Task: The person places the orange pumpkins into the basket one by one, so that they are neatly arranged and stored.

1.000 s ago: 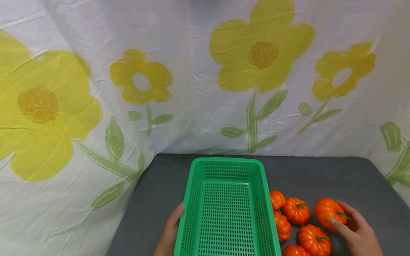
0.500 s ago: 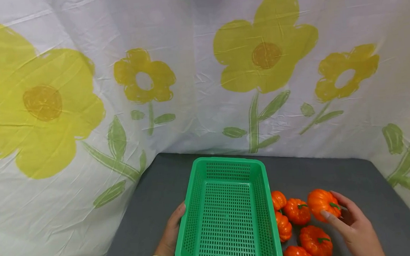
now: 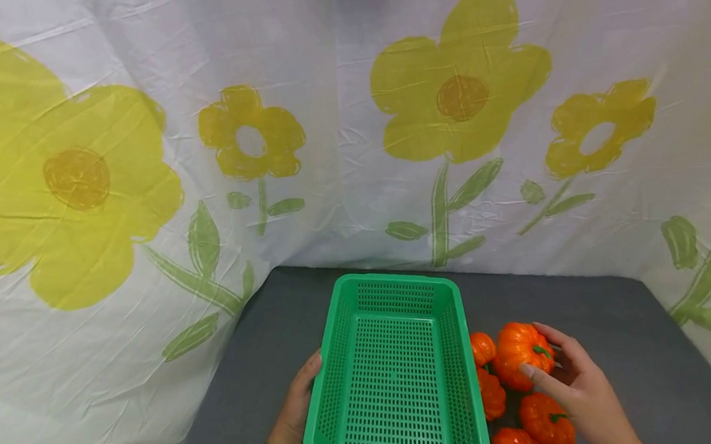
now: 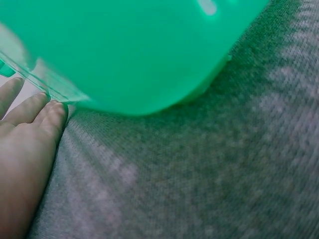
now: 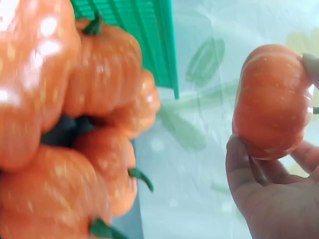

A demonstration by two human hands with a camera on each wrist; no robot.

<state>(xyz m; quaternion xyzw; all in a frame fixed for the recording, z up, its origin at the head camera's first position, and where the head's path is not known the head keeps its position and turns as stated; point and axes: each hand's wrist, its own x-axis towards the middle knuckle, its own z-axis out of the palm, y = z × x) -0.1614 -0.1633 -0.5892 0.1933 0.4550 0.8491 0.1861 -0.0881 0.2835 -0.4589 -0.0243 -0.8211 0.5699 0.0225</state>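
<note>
My right hand [image 3: 580,388] holds an orange pumpkin [image 3: 522,355] with a green stem, above the other pumpkins in the head view. In the right wrist view the fingers and thumb of the hand [image 5: 284,199] grip this pumpkin [image 5: 273,102] from below and the side. A green basket [image 3: 392,384] with slotted walls stands at the centre, nothing inside it. My left hand [image 3: 295,401] rests against its left side; the left wrist view shows straight fingers of that hand [image 4: 30,134] touching the basket wall [image 4: 124,55].
Several orange pumpkins lie close to the right side of the basket, among them one [image 3: 548,422] nearest my right wrist and one [image 3: 483,348] against the rim. The dark grey table [image 3: 663,365] ends at a white curtain [image 3: 342,202] with yellow flowers.
My right hand has lifted the pumpkin and carried it left toward the basket, over a pumpkin now hidden beneath it. My left hand and the basket have hardly moved.
</note>
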